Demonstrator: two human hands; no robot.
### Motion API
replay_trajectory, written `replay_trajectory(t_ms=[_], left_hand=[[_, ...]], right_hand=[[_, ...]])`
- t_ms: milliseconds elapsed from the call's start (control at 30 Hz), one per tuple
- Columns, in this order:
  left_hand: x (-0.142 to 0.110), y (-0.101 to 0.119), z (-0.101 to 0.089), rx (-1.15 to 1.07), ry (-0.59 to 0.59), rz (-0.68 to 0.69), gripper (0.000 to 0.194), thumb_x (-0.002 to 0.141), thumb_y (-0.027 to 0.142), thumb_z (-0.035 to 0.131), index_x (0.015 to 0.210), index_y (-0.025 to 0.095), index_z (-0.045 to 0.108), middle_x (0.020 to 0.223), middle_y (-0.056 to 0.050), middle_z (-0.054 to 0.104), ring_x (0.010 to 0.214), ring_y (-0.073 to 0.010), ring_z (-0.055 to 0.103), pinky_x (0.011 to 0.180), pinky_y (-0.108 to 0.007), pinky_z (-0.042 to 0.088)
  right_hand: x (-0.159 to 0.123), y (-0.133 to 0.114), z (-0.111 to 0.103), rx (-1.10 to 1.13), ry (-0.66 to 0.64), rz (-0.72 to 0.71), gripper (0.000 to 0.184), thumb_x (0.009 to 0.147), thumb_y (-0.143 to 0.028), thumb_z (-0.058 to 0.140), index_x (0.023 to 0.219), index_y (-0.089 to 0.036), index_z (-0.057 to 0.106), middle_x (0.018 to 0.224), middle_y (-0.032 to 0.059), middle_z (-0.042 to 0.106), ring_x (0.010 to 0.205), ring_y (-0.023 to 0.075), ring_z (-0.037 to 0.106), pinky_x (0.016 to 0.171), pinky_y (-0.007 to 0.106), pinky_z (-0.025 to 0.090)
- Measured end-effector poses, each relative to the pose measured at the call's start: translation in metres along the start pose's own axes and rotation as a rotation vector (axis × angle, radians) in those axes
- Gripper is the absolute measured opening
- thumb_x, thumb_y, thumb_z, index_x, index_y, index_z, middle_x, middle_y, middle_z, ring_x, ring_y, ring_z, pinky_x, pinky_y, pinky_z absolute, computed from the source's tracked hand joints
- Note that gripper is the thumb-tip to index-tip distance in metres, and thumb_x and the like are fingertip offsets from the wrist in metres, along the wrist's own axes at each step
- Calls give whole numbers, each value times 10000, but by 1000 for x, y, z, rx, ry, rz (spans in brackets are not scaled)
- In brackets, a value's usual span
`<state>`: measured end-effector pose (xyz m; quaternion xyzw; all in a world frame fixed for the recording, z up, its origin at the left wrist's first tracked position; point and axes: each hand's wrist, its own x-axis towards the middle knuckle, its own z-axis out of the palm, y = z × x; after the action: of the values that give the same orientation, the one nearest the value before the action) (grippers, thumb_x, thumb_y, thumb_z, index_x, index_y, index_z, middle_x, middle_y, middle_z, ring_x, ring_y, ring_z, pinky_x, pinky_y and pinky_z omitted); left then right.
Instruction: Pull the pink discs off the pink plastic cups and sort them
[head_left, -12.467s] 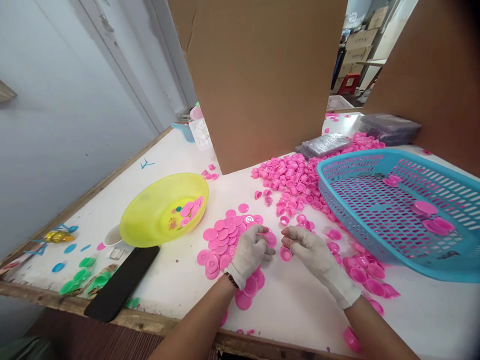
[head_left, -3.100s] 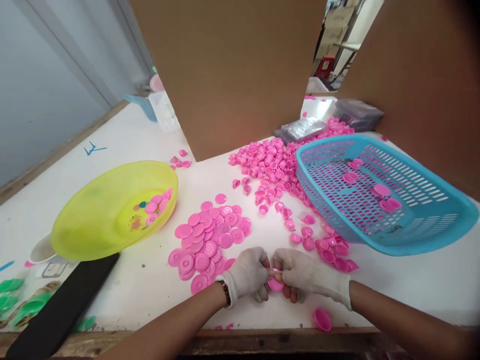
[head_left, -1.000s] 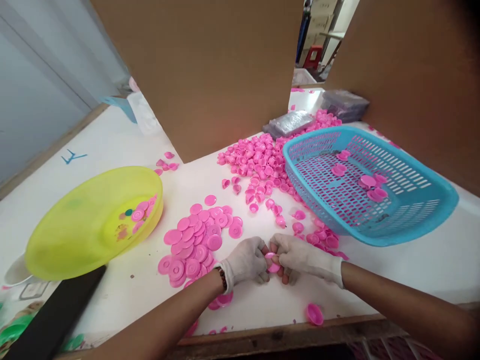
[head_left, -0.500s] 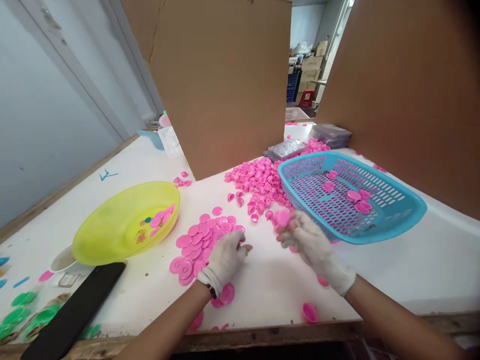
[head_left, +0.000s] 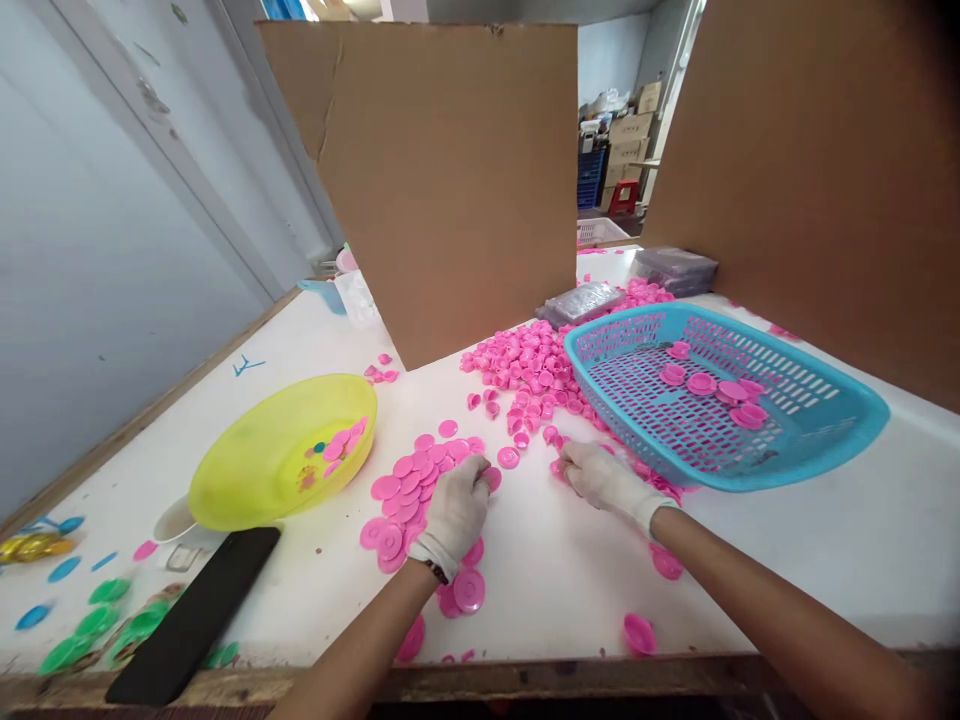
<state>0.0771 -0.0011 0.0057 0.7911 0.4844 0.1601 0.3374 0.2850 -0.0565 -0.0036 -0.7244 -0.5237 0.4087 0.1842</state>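
My left hand point(head_left: 454, 510), in a white glove, is closed with thumb and forefinger pinching the edge of a flat pink disc point(head_left: 493, 479). Beneath and beside it spreads a pile of similar pink discs point(head_left: 409, 488). My right hand point(head_left: 606, 483), also gloved, reaches to the near edge of a heap of small pink cups point(head_left: 525, 362). Its fingers are closed on a small pink cup point(head_left: 556, 469), partly hidden by the fingertips. To the right, a blue plastic basket point(head_left: 825, 455) holds several pink pieces point(head_left: 731, 391), each a disc with a cup-like part.
At left stand a yellow bowl point(head_left: 247, 450) with some discs, a black phone point(head_left: 199, 610) and green pieces point(head_left: 97, 620). Cardboard sheets point(head_left: 457, 190) rise behind the heap and at right. Wrapped packs point(head_left: 585, 302) lie near the heap. The table's wooden edge point(head_left: 585, 675) runs in front.
The pink piece that was in my right hand is gone from it, and one more piece lies in the basket. My right hand has moved down to the cups; my left has closed on a disc.
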Motion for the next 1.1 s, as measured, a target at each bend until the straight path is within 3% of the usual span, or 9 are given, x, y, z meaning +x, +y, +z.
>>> replay_trajectory(t_ms=[133,200,300,400,500,767,933,1100], left_hand=[[-15,-8,1,-724,-116,-289,129,789,240,556,871,158,500,682,-3,575,583,-129,593,555,-253,485],[-21,-11,4,-882,-170,-332,177,737,234,623,827,145,499,661,8,561,563,-105,581,544,-228,486],[-25,-8,5,-986,-224,-353,217,693,232,676,774,137,500,637,13,557,553,-87,577,523,-196,484],[-23,3,7,-1006,-270,-356,210,702,222,681,777,134,505,641,4,572,555,-89,589,519,-198,505],[-17,18,14,-993,-309,-353,161,725,174,654,783,131,509,652,-7,592,571,-100,614,540,-216,533],[-1,29,48,-750,-370,-412,114,787,157,588,803,150,475,486,19,572,430,-120,586,422,-215,492],[10,24,51,-768,-476,-428,138,787,185,593,806,159,459,507,-5,607,450,-139,605,434,-241,504],[20,23,53,-687,-560,-442,179,762,200,637,781,164,463,485,-13,611,423,-143,593,420,-242,491]], right_hand=[[-13,-5,19,117,-263,70,101,750,-129,430,729,-192,506,543,-38,547,329,55,387,359,176,267],[-17,-5,22,147,-330,90,96,714,-115,452,674,-179,511,520,-33,546,321,54,397,338,171,264],[-19,-5,16,167,-263,107,71,723,-133,459,702,-180,508,495,-44,518,307,49,386,318,167,236],[-24,-12,5,215,-158,24,53,779,-193,447,734,-189,474,525,-54,513,317,36,391,318,161,238],[-28,-19,1,303,-164,-76,50,775,-204,468,728,-189,472,607,-41,564,362,43,474,337,159,313],[-11,10,13,335,-203,100,93,743,-94,444,743,-181,477,549,-45,563,386,66,554,359,148,369],[-6,19,15,424,-245,141,51,833,-156,424,806,-195,441,549,-59,528,409,83,580,384,161,427],[-10,16,14,507,-325,183,49,850,-194,477,878,-200,437,675,-37,580,453,86,600,433,194,487]])
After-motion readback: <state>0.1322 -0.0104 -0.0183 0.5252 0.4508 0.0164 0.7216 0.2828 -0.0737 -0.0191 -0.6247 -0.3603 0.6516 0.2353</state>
